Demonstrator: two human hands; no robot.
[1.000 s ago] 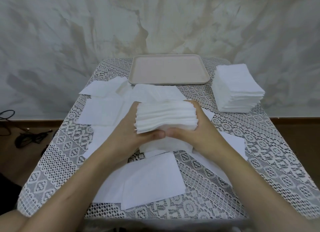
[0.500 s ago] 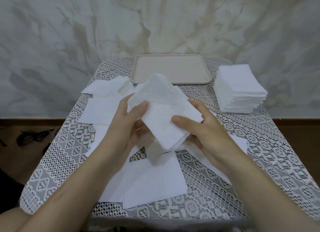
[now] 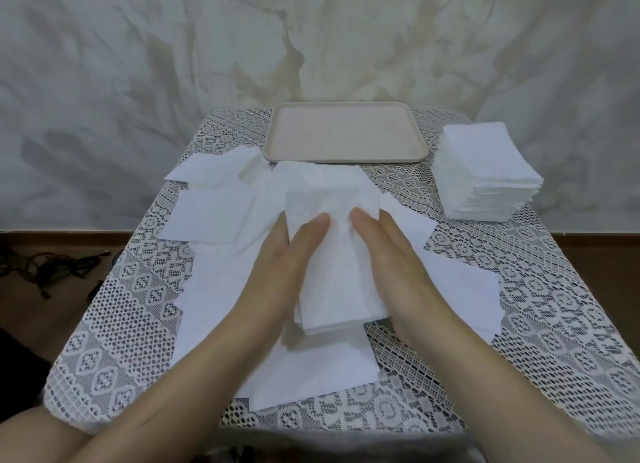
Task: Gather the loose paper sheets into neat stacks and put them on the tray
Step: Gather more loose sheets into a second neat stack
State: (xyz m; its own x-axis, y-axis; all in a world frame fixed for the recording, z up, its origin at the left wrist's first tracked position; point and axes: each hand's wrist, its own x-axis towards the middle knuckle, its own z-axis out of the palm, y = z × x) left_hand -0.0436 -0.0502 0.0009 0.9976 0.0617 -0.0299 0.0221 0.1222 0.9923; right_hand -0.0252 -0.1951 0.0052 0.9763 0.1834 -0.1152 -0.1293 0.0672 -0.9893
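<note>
At centre frame, our left hand [image 3: 289, 268] and right hand [image 3: 393, 267] clasp a soft white paper stack [image 3: 334, 286]. Upper centre lies a smooth beige tray [image 3: 346, 130].

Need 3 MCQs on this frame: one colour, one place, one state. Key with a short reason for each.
1. What colour is the tray?
A. beige
B. blue
C. black

2. Where is the tall paper stack?
A. on the tray
B. on the table, right of the tray
C. on the floor

3. The sheet bundle is:
A. gripped by the left hand and the right hand
B. lying untouched
C. in the left hand alone

Key:
1 A: its whole surface reads pale beige.
2 B: it stands on the lace cloth, apart from the tray's right edge.
3 A: each hand flanks it with a thumb on top.
</note>
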